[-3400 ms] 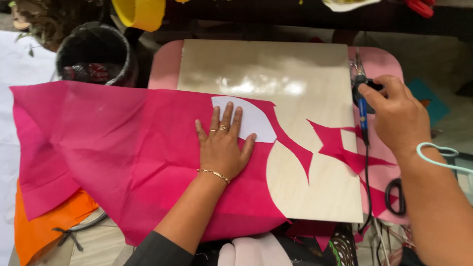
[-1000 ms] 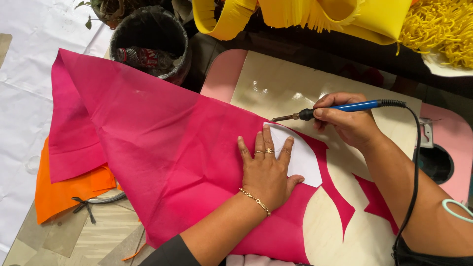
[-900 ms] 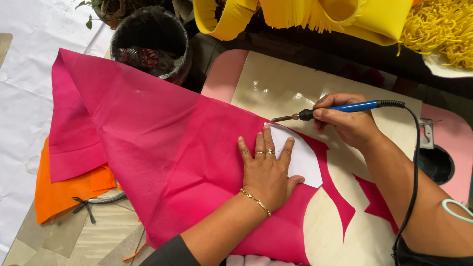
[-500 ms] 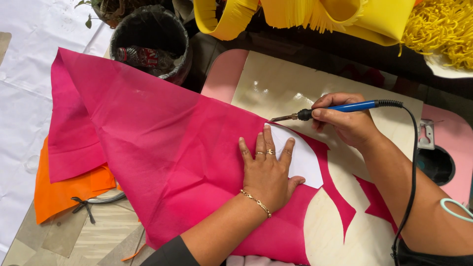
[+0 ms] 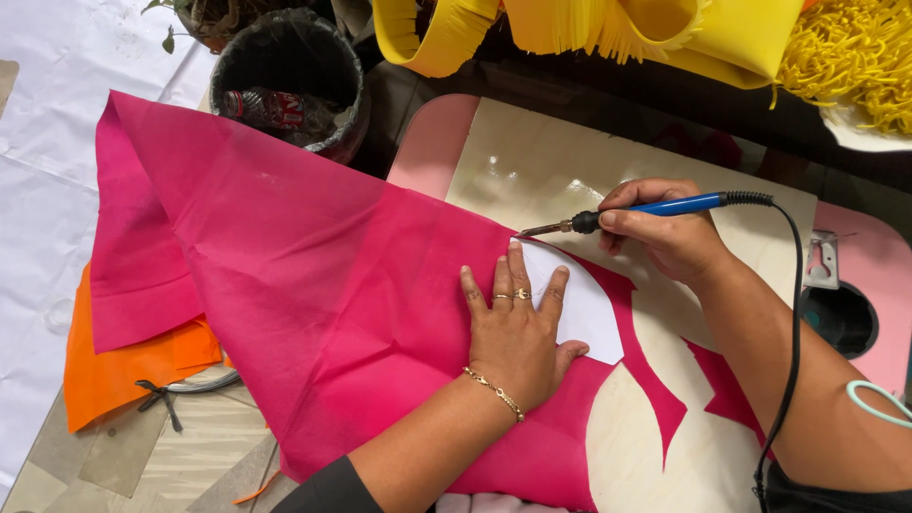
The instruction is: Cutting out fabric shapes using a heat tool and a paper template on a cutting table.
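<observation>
My left hand [image 5: 518, 328] lies flat, fingers spread, on a white paper template [image 5: 579, 304] that rests on a large sheet of pink fabric [image 5: 313, 285]. My right hand [image 5: 670, 233] grips a blue-handled soldering iron [image 5: 655, 209] like a pen. The iron's metal tip touches the fabric at the template's upper edge, just above my left fingertips. Its black cord [image 5: 788, 342] runs down along my right forearm. The fabric lies over a pale wooden board [image 5: 532, 171], and curved cut-outs show bare board at lower right.
A black bin [image 5: 290, 81] with a bottle inside stands at the back left. Orange fabric [image 5: 133, 366] lies under the pink sheet at left. Yellow foam pieces [image 5: 608, 33] sit along the far edge. A pink mat [image 5: 864, 266] with a metal clip lies at right.
Since 3.4 s ago my right hand has brought the iron from the board's right edge to the template. Over the last second the tip has slid a little left along the template's edge.
</observation>
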